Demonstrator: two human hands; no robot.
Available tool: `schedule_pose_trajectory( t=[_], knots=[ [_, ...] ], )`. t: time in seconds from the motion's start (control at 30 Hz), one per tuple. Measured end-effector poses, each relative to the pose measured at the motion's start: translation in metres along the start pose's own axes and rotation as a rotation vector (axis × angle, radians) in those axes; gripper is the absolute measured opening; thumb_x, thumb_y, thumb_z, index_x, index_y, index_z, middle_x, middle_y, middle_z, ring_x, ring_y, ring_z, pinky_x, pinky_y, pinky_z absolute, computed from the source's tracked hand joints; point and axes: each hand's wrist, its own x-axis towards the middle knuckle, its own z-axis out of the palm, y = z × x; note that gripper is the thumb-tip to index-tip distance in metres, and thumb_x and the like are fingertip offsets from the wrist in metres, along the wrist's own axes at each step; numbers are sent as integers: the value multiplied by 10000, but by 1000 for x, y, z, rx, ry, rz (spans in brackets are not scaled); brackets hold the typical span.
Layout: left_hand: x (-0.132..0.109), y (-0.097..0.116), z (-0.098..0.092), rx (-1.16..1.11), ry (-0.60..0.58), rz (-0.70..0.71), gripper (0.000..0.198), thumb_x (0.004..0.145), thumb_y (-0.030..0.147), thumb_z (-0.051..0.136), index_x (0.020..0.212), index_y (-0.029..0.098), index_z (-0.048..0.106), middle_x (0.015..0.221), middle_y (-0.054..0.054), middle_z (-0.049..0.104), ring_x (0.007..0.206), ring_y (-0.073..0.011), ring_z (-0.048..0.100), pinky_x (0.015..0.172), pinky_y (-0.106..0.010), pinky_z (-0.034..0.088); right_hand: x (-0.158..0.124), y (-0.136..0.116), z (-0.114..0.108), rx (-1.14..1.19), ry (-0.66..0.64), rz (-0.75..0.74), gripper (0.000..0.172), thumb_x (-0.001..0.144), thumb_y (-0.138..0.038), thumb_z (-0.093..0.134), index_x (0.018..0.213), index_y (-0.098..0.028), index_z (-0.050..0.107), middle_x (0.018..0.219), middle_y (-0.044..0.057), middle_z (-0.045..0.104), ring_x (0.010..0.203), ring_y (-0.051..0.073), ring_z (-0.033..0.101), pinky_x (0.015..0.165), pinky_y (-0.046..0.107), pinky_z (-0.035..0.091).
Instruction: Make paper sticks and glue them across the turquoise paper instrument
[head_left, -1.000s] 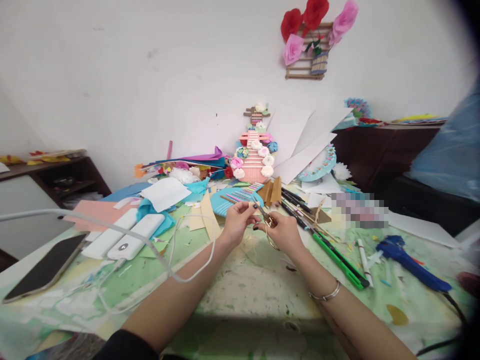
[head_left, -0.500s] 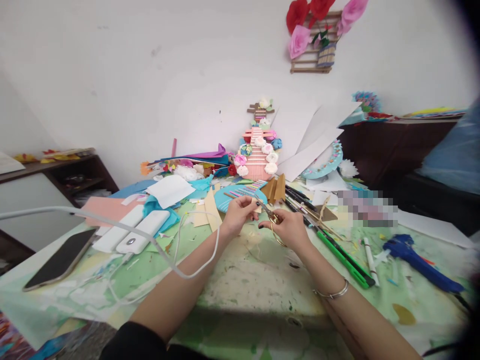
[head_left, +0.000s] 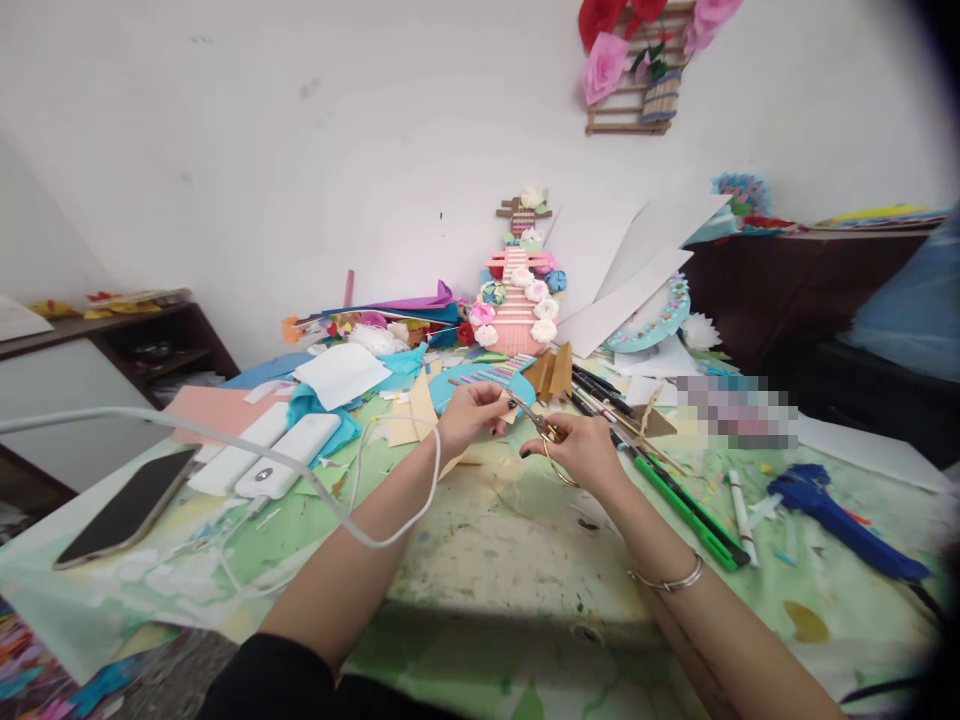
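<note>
My right hand (head_left: 581, 447) is closed on gold-handled scissors (head_left: 551, 432), whose blades point up and left toward my other hand. My left hand (head_left: 474, 418) pinches a small pale piece (head_left: 511, 408) that lies at the scissor tips. Behind my left hand is a light blue disc (head_left: 444, 386) with thin coloured strips on it. A pink instrument-shaped craft (head_left: 512, 325) with paper flowers leans upright against the wall.
Phone (head_left: 124, 508), white power bank (head_left: 289, 456) and a looping white cable (head_left: 315, 487) are at left. On the right lie a green cutter (head_left: 690, 510), pens, a white marker (head_left: 742, 518) and a blue glue gun (head_left: 847, 525). Brown folded card (head_left: 553, 375) stands behind the scissors.
The view has shifted slightly. My left hand has turned a little, and the pale piece shows more clearly at the blades. Both hands keep their hold.
</note>
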Motion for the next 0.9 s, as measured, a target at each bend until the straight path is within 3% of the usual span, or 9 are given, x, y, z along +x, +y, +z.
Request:
schedule_pose_trajectory(
  t=[0.57,0.9],
  knots=[
    [2,1,-14,103,-78,-45,269,635,355,738,713,132,608,507,32,540,376,-64,499,357,-160,293,0,2,-1,15,-59,-11,491,661,-637,626,506,-174,570,424,-32,454,449,91,376,464,241,229],
    [2,1,-18,106,-133,-66,292,621,367,751,632,150,556,423,34,522,345,-76,481,357,-174,318,0,3,-2,-4,-89,-33,491,658,-645,621,532,-172,595,422,-27,454,456,94,369,467,238,231]
  ],
)
